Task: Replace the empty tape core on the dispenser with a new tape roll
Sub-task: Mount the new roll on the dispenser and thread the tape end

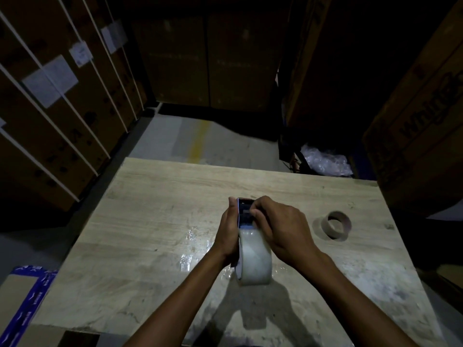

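**Tape roll seated in dispenser, both hands on it**

Hands met over the wooden table (150,196). My left hand (229,234) clasped the dispenser (245,214) along its left side, the clear tape roll (254,256) sitting in it. My right hand (283,226) had fingers curled on the dispenser's front end. I saw the empty tape core (337,224) lying on the table well to the right.

- The place looked like a dim warehouse or stockroom.
- Tall stacked cartons (57,101) bound with white straps and bearing paper labels (50,80) lined the left side.
- More large cardboard boxes (421,121) stood behind and to the right.
- A bare concrete floor (220,141) carried a painted yellow line (198,141).
- A worn wooden worktable (155,216) served as a packing bench.
- Crumpled plastic wrap (325,161) lay beyond it.
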Tool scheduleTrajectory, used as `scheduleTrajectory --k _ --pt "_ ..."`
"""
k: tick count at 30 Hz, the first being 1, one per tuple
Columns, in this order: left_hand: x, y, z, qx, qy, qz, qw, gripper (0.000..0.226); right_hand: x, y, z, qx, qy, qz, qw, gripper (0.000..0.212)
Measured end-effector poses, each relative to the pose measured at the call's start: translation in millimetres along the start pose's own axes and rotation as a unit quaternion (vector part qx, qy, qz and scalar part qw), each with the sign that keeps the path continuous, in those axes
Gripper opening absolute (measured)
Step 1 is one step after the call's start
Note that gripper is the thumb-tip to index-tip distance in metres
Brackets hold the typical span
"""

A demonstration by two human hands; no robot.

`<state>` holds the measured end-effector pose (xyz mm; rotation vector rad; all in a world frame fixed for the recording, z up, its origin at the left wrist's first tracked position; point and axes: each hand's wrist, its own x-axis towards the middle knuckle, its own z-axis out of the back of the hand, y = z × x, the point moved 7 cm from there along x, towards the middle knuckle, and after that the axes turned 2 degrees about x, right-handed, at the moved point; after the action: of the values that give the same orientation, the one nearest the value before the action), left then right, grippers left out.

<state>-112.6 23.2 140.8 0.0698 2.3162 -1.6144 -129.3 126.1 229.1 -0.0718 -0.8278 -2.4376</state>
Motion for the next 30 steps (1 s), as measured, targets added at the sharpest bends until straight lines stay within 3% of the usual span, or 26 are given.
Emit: scheduleTrajectory --k 4,9,14,21,30 --pt "3 -10 -6 -0.011 0.002 -0.022 1.000 0.071 7 1 11 0.004 -0.033 0.004 0.999 0.034" --pt "6 -20 -15 0.004 0.021 -0.047 0.999 0.077 18 4 27 -0.001 -0.072 0.024 0.997 0.018" --pt "7 -26 -19 0.013 0.029 -0.063 0.998 0.077 22 5 32 -0.007 -0.039 0.014 0.999 0.026" --pt "-1 -13 -31 0.004 0.069 -0.055 0.996 0.080 34 -3 44 -0.016 0.007 -0.001 1.000 0.012" --pt "2 -16 -45 -0.016 0.090 -0.070 0.993 0.096 46 -15 50 0.018 0.040 -0.030 0.999 0.012"
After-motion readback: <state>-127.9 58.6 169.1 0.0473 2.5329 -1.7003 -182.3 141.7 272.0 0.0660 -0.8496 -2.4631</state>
